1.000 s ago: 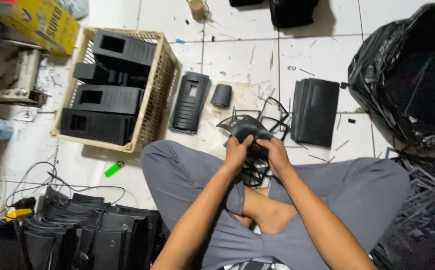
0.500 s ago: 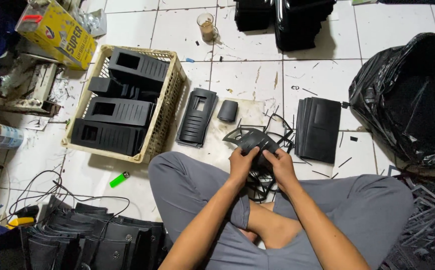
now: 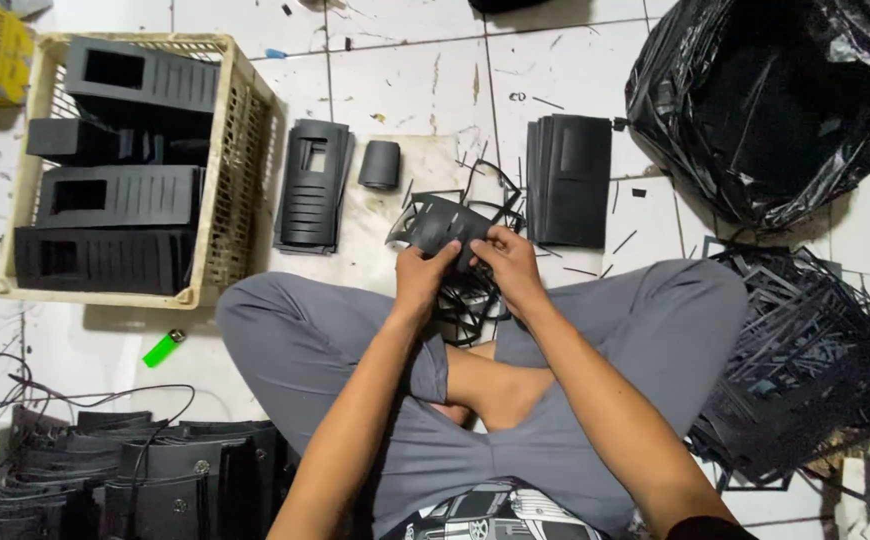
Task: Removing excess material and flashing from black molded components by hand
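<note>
I sit cross-legged on a white tiled floor. My left hand (image 3: pixel 423 277) and my right hand (image 3: pixel 508 262) both grip a flat black plastic part (image 3: pixel 447 222) with cut-out openings, held just above my knees. Thin black trim strips (image 3: pixel 470 300) dangle from it and pile between my legs. In front of the hands lie a black slotted panel (image 3: pixel 313 184), a small black cylinder-like piece (image 3: pixel 380 164) and a stack of flat black panels (image 3: pixel 569 180).
A cream plastic crate (image 3: pixel 238 180) of black slotted housings stands at the left. A black rubbish bag (image 3: pixel 775 100) is at the upper right, a heap of black frame offcuts (image 3: pixel 805 370) at the right. A green lighter (image 3: pixel 163 348), cables and stacked black parts (image 3: pixel 155 470) lie at the lower left.
The view has tilted down and closer. My hands stay on the black part, turning it slightly; its cut-out face now shows more toward the upper left.
</note>
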